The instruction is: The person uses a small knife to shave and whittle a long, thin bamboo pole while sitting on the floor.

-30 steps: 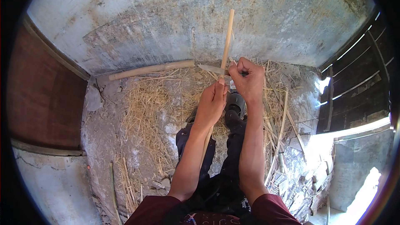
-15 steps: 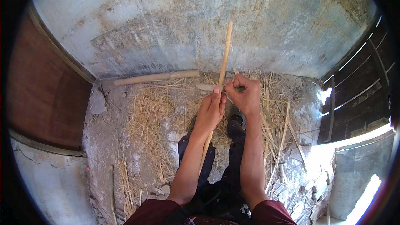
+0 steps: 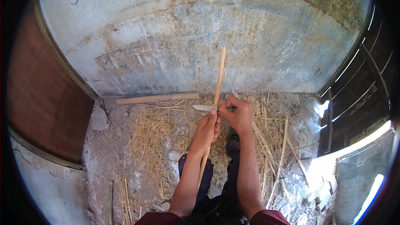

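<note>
A long pale wooden or bamboo strip (image 3: 219, 77) slants up in front of me, with a thin curl of shaving on its upper part. My left hand (image 3: 207, 128) is closed round it at mid-length, thumb pointing up along it. Below the hand the strip runs down beside my left forearm. In my right hand (image 3: 238, 114) is a knife; its handle is mostly covered by the fingers, and a bit of green shows there. The knife's blade (image 3: 203, 107) points left and lies across the strip, just above my left thumb.
A thick bamboo pole (image 3: 158, 98) lies along the foot of the stained wall (image 3: 166, 50). Heaps of straw-like shavings (image 3: 152, 137) cover the floor, and split strips (image 3: 280, 162) lie at the right. A brown door panel (image 3: 50, 96) stands left, dark slatted boards (image 3: 354, 100) right.
The view has tilted upward, so the hands and floor sit lower. The strip's top end is lower relative to the hands' surroundings. Both hands keep hold of strip and knife.
</note>
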`<state>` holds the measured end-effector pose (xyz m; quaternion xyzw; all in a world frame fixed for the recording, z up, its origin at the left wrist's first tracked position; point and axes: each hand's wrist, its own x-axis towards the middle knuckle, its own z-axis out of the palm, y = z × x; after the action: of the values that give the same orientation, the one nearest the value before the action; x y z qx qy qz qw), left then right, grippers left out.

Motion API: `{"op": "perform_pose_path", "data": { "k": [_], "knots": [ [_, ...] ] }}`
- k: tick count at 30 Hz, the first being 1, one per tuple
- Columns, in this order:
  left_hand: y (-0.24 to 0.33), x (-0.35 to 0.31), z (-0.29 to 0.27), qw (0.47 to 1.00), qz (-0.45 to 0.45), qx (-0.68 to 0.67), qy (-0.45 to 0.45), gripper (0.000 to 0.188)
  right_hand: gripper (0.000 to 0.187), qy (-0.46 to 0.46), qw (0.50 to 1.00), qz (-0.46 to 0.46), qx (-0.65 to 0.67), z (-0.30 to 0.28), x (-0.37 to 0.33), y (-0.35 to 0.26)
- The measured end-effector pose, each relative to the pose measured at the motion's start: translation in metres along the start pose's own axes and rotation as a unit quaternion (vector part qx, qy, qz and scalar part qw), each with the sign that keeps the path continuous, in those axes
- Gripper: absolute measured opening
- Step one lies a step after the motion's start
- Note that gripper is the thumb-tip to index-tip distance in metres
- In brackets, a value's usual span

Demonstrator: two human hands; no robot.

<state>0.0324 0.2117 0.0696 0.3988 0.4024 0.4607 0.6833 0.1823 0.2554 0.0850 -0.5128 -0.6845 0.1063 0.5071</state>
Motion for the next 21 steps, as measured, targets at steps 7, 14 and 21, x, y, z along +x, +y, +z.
{"op": "perform_pose_path", "data": {
  "k": [7, 14, 21],
  "knots": [
    [-0.0024, 0.0002, -0.0024, 1.000, -0.005, -0.010, -0.001, 0.050, 0.029, 0.032, 0.999, -0.022, 0.018, 0.0042, 0.0001, 0.0013],
    [-0.0044, 0.0004, -0.0053, 1.000, -0.004, -0.022, -0.018, 0.049, 0.027, -0.010, 1.000, 0.004, 0.018, -0.0010, -0.0003, 0.0012],
    [-0.0048, 0.0011, 0.0006, 1.000, 0.013, 0.023, -0.004, 0.048, 0.025, -0.022, 0.999, 0.019, 0.019, -0.0014, -0.0001, 0.0045]
  ]
}}
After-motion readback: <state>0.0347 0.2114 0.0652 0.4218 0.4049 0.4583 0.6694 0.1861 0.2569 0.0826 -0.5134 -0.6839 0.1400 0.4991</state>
